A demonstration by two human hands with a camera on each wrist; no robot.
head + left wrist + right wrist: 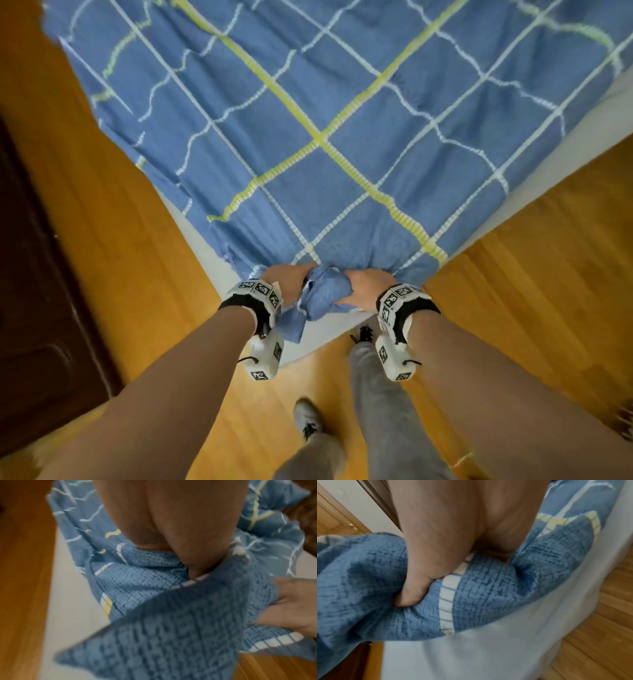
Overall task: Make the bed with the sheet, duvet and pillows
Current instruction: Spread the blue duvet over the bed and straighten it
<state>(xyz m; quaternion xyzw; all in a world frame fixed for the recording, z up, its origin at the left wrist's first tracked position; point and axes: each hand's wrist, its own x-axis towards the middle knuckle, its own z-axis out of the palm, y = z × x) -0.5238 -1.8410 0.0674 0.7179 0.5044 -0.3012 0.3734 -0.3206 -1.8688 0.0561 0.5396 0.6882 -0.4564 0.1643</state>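
A blue sheet point(308, 102) with white and yellow grid lines lies spread over the white mattress point(329, 330), reaching its near corner. My left hand point(286, 279) and right hand point(363, 286) sit side by side at that corner, each gripping a bunch of the sheet's corner fabric point(323, 296). The left wrist view shows my left hand point(180, 534) with fingers buried in the blue cloth point(171, 615), and my right hand point(295, 605) holds the same fold. In the right wrist view my right hand point(426, 574) curls into bunched fabric point(479, 588) above the bare mattress side point(488, 649). No duvet or pillows are in view.
Wooden floor point(513, 291) runs along both sides of the bed corner. A dark brown door or cabinet point(41, 308) stands at the left. My legs in grey trousers point(383, 394) and a foot point(308, 416) are close to the mattress corner.
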